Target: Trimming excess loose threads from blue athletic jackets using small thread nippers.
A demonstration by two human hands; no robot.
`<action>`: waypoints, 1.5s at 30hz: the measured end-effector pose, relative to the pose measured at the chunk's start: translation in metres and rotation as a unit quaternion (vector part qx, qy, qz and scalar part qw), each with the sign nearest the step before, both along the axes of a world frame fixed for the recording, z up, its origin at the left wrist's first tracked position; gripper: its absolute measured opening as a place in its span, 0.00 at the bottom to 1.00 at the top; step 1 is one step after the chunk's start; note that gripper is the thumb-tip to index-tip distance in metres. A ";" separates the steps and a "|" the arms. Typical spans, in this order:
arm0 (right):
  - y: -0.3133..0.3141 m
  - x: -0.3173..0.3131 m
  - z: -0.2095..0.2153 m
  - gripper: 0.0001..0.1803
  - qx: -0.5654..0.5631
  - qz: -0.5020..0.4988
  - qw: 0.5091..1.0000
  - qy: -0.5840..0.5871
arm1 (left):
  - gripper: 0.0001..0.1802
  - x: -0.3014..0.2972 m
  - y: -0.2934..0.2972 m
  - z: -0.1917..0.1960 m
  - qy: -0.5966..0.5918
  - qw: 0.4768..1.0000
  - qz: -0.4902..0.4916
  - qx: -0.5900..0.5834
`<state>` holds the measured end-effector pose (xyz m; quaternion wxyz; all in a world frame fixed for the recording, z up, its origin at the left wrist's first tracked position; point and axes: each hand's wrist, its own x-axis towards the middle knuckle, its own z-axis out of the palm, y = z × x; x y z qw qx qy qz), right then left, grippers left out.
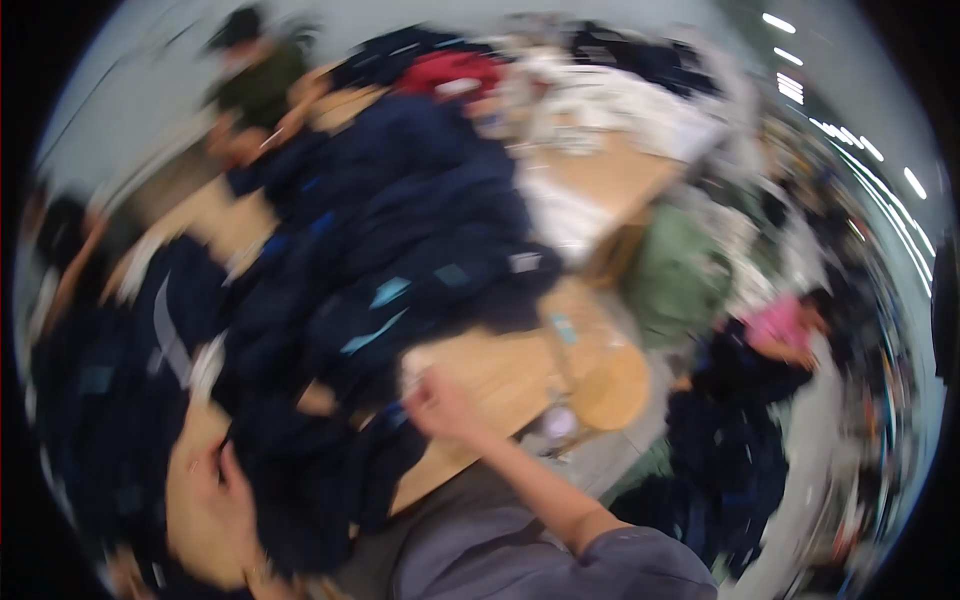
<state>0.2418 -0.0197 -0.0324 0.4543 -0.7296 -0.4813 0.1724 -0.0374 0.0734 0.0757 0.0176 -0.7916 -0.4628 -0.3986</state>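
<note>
The picture is smeared by motion. My right hand (443,403) is closed above the wooden table (490,375), beside a dark navy garment (300,490). Something small and whitish shows at its fingertips, too blurred to name. At the lower left, my left hand (226,492) lies along that garment's left edge, thumb apart from the fingers; I cannot make out anything in it. Beyond both hands spreads a big heap of navy garments (400,210), with light-blue patches on some of them.
A person in dark green (255,90) stands at the far left; another in pink (775,325) handles dark clothes at right. White garments (610,95) and a red one (450,72) lie at the back. A round wooden stool (610,388) and green bundle (675,270) stand right of the table.
</note>
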 end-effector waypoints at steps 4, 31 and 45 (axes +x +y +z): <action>-0.001 0.021 -0.054 0.12 0.028 0.000 0.999 0.028 | 0.12 -0.036 -0.043 -0.026 -0.033 0.970 0.061 -0.233; 0.029 -0.088 -0.011 0.31 0.105 0.333 0.928 -0.130 | 0.29 -0.108 -0.089 -0.132 0.064 0.886 0.315 -0.334; 0.055 -0.176 0.049 0.21 0.190 0.459 0.846 0.192 | 0.18 -0.081 -0.115 -0.081 -0.232 0.913 0.102 -0.318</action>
